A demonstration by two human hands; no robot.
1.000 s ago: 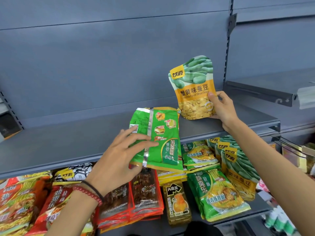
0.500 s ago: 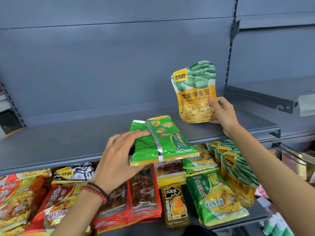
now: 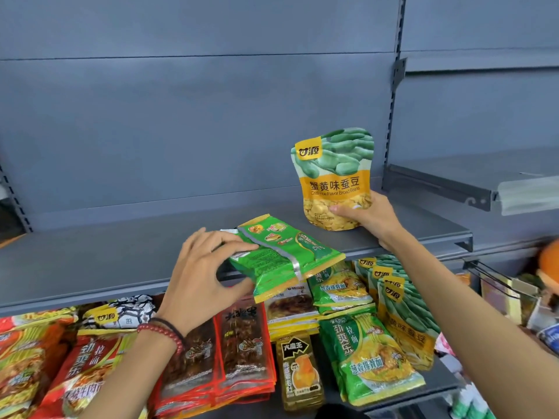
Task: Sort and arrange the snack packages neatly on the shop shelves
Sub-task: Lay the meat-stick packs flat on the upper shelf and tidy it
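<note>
In the lower left of the frame, red noodle packets [image 3: 81, 367] are lying heaped below. Left of centre, the left hand [image 3: 199, 276] is gripping one end of a stack of green packets [image 3: 284, 258] — fingers on top, thumb beneath — which is lying flat over the front edge of the grey shelf [image 3: 106, 261]. Right of centre, the right hand [image 3: 370, 217] is holding the broad bean pouch [image 3: 334, 179] upright by its lower part, base down at the shelf surface.

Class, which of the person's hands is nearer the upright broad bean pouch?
Right. The right hand grips the broad bean pouch low down; the left hand holds green packets apart, to its left.
</note>
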